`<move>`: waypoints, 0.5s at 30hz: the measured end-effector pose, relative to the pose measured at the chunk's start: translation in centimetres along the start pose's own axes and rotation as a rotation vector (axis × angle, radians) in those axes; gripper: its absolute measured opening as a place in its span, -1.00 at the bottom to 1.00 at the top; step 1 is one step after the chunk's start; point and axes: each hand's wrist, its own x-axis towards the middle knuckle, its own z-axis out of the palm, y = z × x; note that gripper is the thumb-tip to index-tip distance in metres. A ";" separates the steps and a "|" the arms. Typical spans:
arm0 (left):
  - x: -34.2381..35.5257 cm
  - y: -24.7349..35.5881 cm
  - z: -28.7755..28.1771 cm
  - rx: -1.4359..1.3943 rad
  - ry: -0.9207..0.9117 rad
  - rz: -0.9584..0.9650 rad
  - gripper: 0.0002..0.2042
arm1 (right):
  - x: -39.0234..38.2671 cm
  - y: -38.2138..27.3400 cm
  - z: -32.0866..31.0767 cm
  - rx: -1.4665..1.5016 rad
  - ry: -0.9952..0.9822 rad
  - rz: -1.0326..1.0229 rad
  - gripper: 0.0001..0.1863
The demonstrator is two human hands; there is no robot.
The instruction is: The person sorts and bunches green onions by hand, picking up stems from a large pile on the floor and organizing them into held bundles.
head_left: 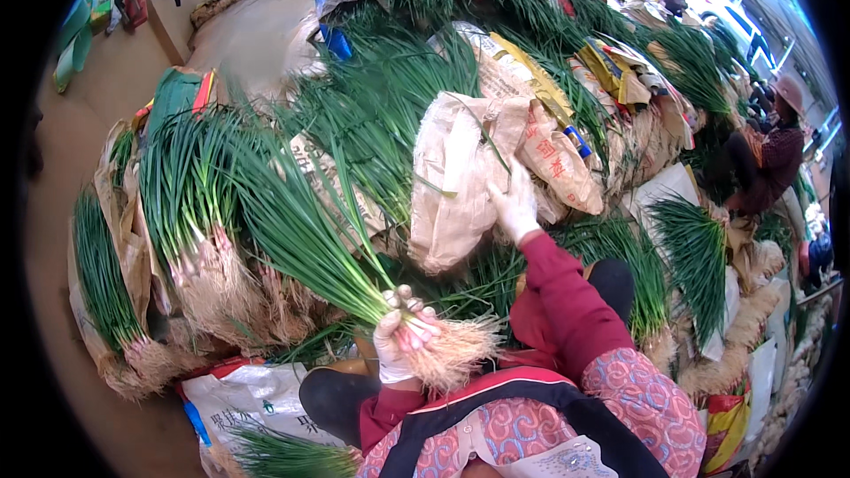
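Note:
My left hand (390, 347), in a white glove, is closed around the lower stems of a bunch of scallions (319, 243). Its long green leaves fan to the upper left, and the pink-white bulbs and pale shaggy roots stick out to the right of my fist. My right hand (516, 205), also gloved in white, reaches forward with thumb and fingers apart against a crumpled beige woven sack (452, 181). That sack lies on a heap of loose scallions (372, 97) in front of me.
More scallion bundles (199, 239) stand roots-down at the left. A printed white sack (257, 403) lies by my left knee. Sack-wrapped bundles (642, 137) and loose ones (691, 257) fill the right. A person in a hat (775, 146) sits at the far right.

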 end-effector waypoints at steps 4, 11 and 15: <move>0.5 -0.7 -0.8 0.003 0.066 -0.052 -0.82 | 4.9 -0.2 3.4 0.222 -0.057 0.611 0.00; 1.7 -1.0 -0.8 0.151 0.113 -0.119 -0.80 | 6.4 1.5 4.4 0.366 -0.159 0.324 -0.83; 2.3 -1.5 -2.6 0.157 0.130 -0.106 -0.80 | 7.1 5.8 -2.5 0.793 0.035 0.350 -0.83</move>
